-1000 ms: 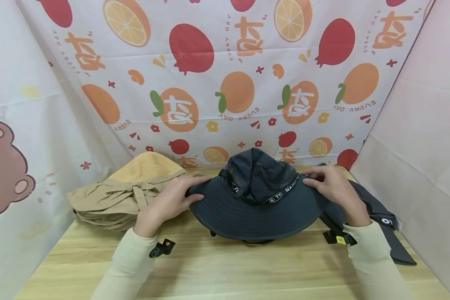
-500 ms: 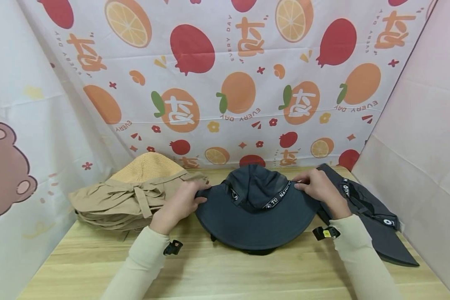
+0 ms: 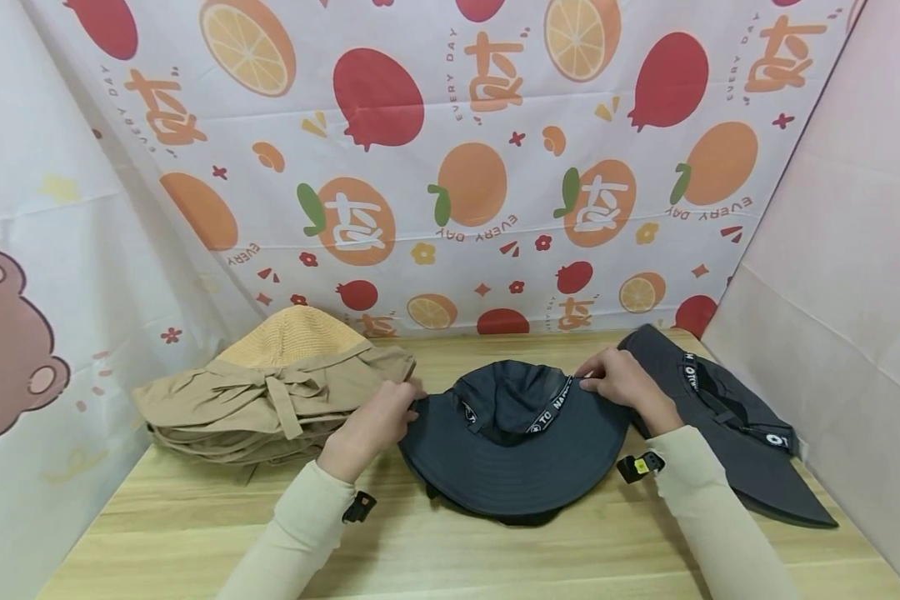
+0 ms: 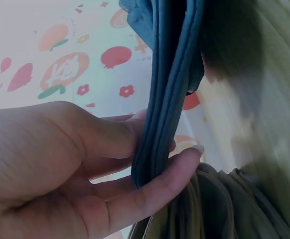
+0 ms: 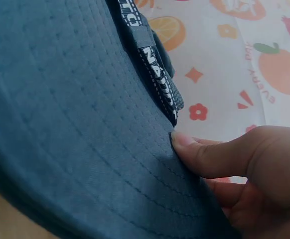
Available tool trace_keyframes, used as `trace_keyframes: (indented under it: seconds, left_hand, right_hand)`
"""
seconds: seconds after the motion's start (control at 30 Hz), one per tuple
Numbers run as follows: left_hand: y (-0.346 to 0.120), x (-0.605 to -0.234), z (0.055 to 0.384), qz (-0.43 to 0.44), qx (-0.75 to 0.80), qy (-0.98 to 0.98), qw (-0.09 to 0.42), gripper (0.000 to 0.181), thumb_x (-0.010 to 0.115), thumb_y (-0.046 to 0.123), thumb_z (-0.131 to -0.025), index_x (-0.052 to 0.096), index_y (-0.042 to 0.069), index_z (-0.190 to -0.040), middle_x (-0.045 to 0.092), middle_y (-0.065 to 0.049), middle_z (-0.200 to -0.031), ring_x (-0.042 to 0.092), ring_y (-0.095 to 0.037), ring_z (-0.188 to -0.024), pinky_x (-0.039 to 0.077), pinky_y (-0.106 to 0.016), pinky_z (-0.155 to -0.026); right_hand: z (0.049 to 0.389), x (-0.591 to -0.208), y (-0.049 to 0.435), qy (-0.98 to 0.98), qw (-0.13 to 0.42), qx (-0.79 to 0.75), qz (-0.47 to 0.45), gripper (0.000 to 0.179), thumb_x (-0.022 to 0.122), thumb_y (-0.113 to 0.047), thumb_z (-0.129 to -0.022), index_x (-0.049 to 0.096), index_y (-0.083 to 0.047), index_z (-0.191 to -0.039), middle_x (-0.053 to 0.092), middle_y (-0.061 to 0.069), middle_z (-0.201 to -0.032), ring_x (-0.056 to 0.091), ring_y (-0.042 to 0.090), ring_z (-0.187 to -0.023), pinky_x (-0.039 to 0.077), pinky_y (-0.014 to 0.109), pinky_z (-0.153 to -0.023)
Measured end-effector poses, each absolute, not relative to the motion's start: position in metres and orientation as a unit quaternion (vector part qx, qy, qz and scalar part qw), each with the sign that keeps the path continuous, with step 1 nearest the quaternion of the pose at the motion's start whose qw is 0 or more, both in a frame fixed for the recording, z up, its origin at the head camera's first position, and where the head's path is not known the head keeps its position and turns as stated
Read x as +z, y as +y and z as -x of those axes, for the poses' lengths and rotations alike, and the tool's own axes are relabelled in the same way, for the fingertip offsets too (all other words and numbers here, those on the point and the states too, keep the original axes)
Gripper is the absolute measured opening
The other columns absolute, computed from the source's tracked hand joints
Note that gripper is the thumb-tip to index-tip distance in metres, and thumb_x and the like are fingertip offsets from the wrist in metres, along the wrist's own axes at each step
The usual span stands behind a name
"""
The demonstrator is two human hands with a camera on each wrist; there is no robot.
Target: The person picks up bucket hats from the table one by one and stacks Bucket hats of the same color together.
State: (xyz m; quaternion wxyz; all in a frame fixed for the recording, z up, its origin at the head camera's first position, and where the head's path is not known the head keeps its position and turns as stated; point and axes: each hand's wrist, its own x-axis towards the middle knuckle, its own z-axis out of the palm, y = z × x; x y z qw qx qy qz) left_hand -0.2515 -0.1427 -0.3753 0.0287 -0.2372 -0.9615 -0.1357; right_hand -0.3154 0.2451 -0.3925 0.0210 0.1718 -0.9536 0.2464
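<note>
A dark wide-brimmed sun hat (image 3: pixel 517 479) with a white-lettered band sits in the middle, brim facing the person. My left hand (image 3: pixel 375 429) pinches its left brim edge. In the left wrist view, thumb and fingers hold layered dark brim edges (image 4: pixel 162 114). At the right brim edge my right hand (image 3: pixel 632 387) pinches the fabric, its thumb on top in the right wrist view, where the lettered band (image 5: pixel 157 74) shows close by. A second dark hat (image 3: pixel 735 442) lies at the right. Beside my left hand is a stack of tan hats (image 3: pixel 240 404).
The wooden table (image 3: pixel 450 558) carries all the hats. A fruit-printed cloth (image 3: pixel 412 192) hangs along the back, and pale cloth walls (image 3: pixel 832 292) stand at the sides. The topmost tan hat has a straw-coloured crown (image 3: pixel 292 333) and a bow.
The dark hat has come down and toward the person, with both hands keeping hold of its brim. Both hands have moved slightly inward. The hat at the right has become more visible.
</note>
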Motion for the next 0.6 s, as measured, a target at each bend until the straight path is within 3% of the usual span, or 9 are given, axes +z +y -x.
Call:
trace_keyframes:
  seconds: [0.3,0.47,0.6]
  left_hand:
    - [-0.138,-0.380,0.249,0.226,-0.122,-0.966,-0.026,0.031,0.070,-0.008,-0.091,0.072,-0.004,-0.122,0.074,-0.023,-0.118,0.073,-0.038,-0.102,0.062,-0.043,-0.083]
    - [-0.137,-0.386,0.249,0.227,-0.126,-0.965,-0.035,0.030,0.069,-0.010,-0.091,0.072,-0.004,-0.120,0.074,-0.023,-0.116,0.073,-0.038,-0.104,0.061,-0.046,-0.086]
    - [-0.137,-0.390,0.249,0.231,-0.127,-0.964,-0.026,0.027,0.067,-0.012,-0.091,0.074,-0.004,-0.116,0.075,-0.022,-0.108,0.073,-0.036,-0.099,0.060,-0.043,-0.081]
  right_hand:
    - [0.317,-0.403,0.246,-0.959,-0.026,0.232,-0.160,0.014,0.074,-0.006,-0.093,0.080,-0.002,-0.105,0.078,0.015,-0.098,0.071,0.025,-0.086,0.058,0.041,-0.076]
    - [0.317,-0.406,0.249,-0.959,-0.064,0.221,-0.165,0.014,0.071,-0.004,-0.094,0.079,0.000,-0.105,0.077,0.016,-0.101,0.069,0.025,-0.088,0.058,0.041,-0.077]
    - [0.316,-0.406,0.248,-0.957,-0.087,0.214,-0.176,0.014,0.069,-0.001,-0.094,0.078,0.001,-0.105,0.077,0.017,-0.101,0.069,0.024,-0.088,0.058,0.041,-0.077]
